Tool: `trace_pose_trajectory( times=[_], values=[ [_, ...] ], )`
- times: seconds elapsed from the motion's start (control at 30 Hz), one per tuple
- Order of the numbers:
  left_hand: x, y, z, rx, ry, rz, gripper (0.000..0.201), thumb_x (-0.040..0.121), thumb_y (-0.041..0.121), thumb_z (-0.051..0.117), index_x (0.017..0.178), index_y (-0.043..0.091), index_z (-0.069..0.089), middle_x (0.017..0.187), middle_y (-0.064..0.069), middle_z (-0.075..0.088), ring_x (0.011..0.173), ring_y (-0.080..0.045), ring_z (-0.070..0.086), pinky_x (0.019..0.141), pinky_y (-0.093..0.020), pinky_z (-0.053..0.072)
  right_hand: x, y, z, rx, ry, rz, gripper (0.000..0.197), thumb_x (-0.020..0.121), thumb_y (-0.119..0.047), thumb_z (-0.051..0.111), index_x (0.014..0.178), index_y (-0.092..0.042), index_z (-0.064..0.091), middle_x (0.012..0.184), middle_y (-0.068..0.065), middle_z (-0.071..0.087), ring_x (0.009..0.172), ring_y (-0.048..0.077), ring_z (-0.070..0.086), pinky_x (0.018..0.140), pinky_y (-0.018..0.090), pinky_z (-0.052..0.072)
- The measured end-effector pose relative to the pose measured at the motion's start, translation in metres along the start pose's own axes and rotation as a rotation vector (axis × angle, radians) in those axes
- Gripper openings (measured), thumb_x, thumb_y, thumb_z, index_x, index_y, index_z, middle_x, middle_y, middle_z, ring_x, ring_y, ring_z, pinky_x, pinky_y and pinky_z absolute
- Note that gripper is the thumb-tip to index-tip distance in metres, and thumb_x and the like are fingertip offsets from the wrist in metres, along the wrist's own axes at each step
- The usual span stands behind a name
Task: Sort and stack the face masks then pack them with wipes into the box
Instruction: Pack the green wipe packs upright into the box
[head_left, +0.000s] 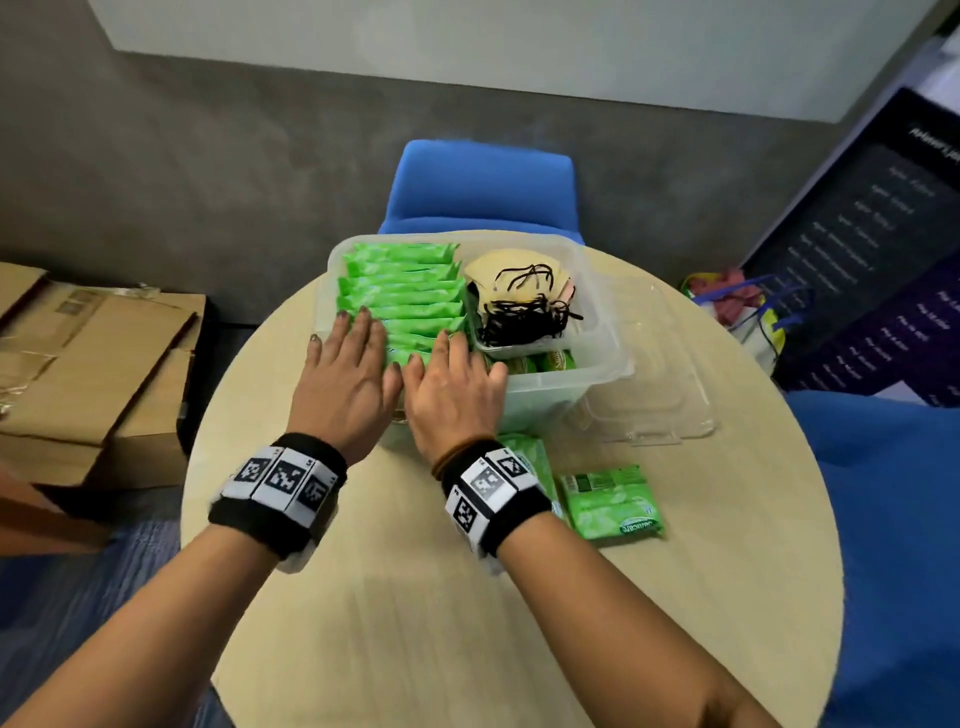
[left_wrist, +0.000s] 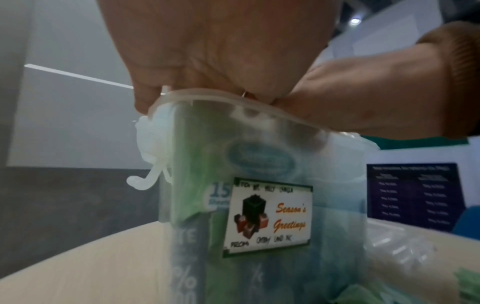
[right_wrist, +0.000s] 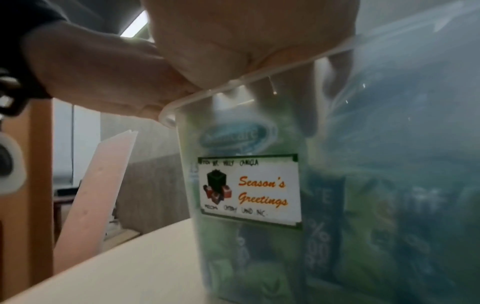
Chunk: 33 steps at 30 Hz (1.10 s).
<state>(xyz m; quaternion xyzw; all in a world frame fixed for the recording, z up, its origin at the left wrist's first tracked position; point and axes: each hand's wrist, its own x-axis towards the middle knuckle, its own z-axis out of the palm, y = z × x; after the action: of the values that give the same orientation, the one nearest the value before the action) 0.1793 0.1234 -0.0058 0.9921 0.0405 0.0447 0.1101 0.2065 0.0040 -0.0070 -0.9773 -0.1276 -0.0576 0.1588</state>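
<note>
A clear plastic box (head_left: 608, 358) stands on the round table (head_left: 467, 623). Its left side holds a row of green wipe packs (head_left: 400, 291) standing on edge. At its right sits a small clear tray with beige face masks (head_left: 514, 270) and tangled black ear loops. My left hand (head_left: 353, 358) and right hand (head_left: 452, 379) lie flat, side by side, pressing down on the nearest wipe packs. In the wrist views both palms rest over the box rim (left_wrist: 233, 98), and the box wall carries a "Season's Greetings" label (right_wrist: 249, 189).
Two loose green wipe packs (head_left: 608, 499) lie on the table right of my right wrist. The clear lid (head_left: 649, 384) lies right of the box. A blue chair (head_left: 483, 187) stands behind the table, cardboard boxes (head_left: 88, 364) at the left, a bag (head_left: 743, 312) at the right.
</note>
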Motion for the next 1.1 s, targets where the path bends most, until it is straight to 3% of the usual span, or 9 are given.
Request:
trace_pose_trajectory(
  times=[0.17, 0.33, 0.47, 0.6, 0.7, 0.8, 0.87, 0.97, 1.1],
  values=[
    [-0.008, 0.008, 0.003, -0.144, 0.078, -0.096, 0.059, 0.101, 0.036, 0.028, 0.151, 0.006, 0.026, 0.162, -0.01, 0.012, 0.149, -0.033, 0.002, 0.117, -0.056, 0.01, -0.006, 0.017, -0.014, 0.203, -0.034, -0.128, 0.055, 0.099, -0.043, 0.032, 0.146, -0.014, 0.034, 0.145, 0.016, 0.038, 0.128, 0.029, 0.038, 0.106, 0.045, 0.025],
    [-0.067, 0.021, 0.025, -0.355, 0.52, -0.055, 0.049, 0.091, 0.026, 0.049, 0.133, 0.001, 0.046, 0.15, -0.022, 0.033, 0.139, -0.04, 0.029, 0.114, -0.045, 0.024, -0.043, 0.116, -0.024, 0.546, 0.539, -0.015, 0.029, 0.089, -0.02, 0.052, 0.113, -0.01, 0.064, 0.111, 0.008, 0.056, 0.107, 0.02, 0.049, 0.09, 0.022, 0.039],
    [-0.097, 0.058, 0.066, -0.358, 0.351, -0.042, 0.041, 0.075, 0.004, 0.069, 0.114, 0.007, 0.059, 0.151, -0.023, 0.025, 0.133, -0.041, 0.034, 0.108, -0.048, 0.035, -0.083, 0.217, 0.007, 0.32, 0.08, 0.328, 0.021, 0.081, -0.004, 0.06, 0.1, -0.006, 0.069, 0.108, 0.017, 0.06, 0.105, 0.038, 0.055, 0.087, 0.034, 0.043],
    [-0.089, 0.113, 0.107, -0.248, 0.113, 0.085, 0.04, 0.074, 0.018, 0.061, 0.111, 0.005, 0.06, 0.133, -0.024, 0.047, 0.121, -0.041, 0.049, 0.1, -0.045, 0.046, -0.113, 0.251, 0.02, 0.006, -0.429, 0.12, 0.074, 0.08, -0.049, 0.064, 0.144, -0.021, 0.038, 0.155, 0.008, 0.025, 0.143, 0.027, 0.021, 0.115, 0.037, 0.022],
    [-0.073, 0.14, 0.132, -0.257, -0.097, -0.179, 0.054, 0.088, 0.043, 0.05, 0.125, 0.003, 0.048, 0.122, -0.014, 0.05, 0.115, -0.031, 0.05, 0.1, -0.036, 0.041, -0.121, 0.252, 0.019, -0.067, -0.559, 0.045, 0.11, 0.067, -0.066, 0.068, 0.152, -0.029, 0.009, 0.161, 0.001, -0.001, 0.148, 0.024, -0.002, 0.118, 0.04, 0.009],
    [-0.054, 0.153, 0.145, -0.24, -0.235, -0.466, 0.076, 0.084, 0.057, 0.058, 0.134, 0.004, 0.035, 0.129, -0.012, 0.045, 0.122, -0.028, 0.042, 0.101, -0.035, 0.034, -0.123, 0.254, 0.016, -0.175, -0.569, 0.015, 0.109, 0.07, -0.062, 0.068, 0.152, -0.031, 0.004, 0.161, -0.001, 0.001, 0.147, 0.024, 0.004, 0.116, 0.043, 0.016],
    [-0.045, 0.161, 0.149, -0.302, -0.225, -0.527, 0.082, 0.08, 0.051, 0.068, 0.135, 0.002, 0.033, 0.132, -0.014, 0.044, 0.124, -0.03, 0.041, 0.101, -0.036, 0.036, -0.124, 0.258, 0.017, -0.237, -0.469, -0.044, 0.093, 0.072, -0.059, 0.067, 0.149, -0.028, 0.023, 0.156, 0.003, 0.024, 0.14, 0.026, 0.027, 0.108, 0.042, 0.031],
    [-0.039, 0.162, 0.156, -0.546, -0.194, -0.672, 0.08, 0.069, 0.034, 0.083, 0.127, 0.0, 0.04, 0.125, -0.018, 0.05, 0.115, -0.036, 0.052, 0.097, -0.039, 0.044, -0.121, 0.26, 0.02, -0.337, -0.372, -0.145, 0.075, 0.045, -0.057, 0.083, 0.106, -0.015, 0.07, 0.105, 0.008, 0.069, 0.088, 0.025, 0.066, 0.071, 0.034, 0.055],
    [-0.053, 0.151, 0.152, -0.806, -0.21, -0.833, 0.066, 0.066, 0.022, 0.087, 0.111, 0.004, 0.043, 0.106, -0.014, 0.063, 0.097, -0.034, 0.063, 0.087, -0.04, 0.053, -0.113, 0.264, 0.027, -0.391, -0.353, -0.292, 0.057, 0.032, -0.043, 0.086, 0.076, -0.01, 0.071, 0.077, 0.014, 0.071, 0.059, 0.025, 0.065, 0.049, 0.03, 0.053]
  ],
)
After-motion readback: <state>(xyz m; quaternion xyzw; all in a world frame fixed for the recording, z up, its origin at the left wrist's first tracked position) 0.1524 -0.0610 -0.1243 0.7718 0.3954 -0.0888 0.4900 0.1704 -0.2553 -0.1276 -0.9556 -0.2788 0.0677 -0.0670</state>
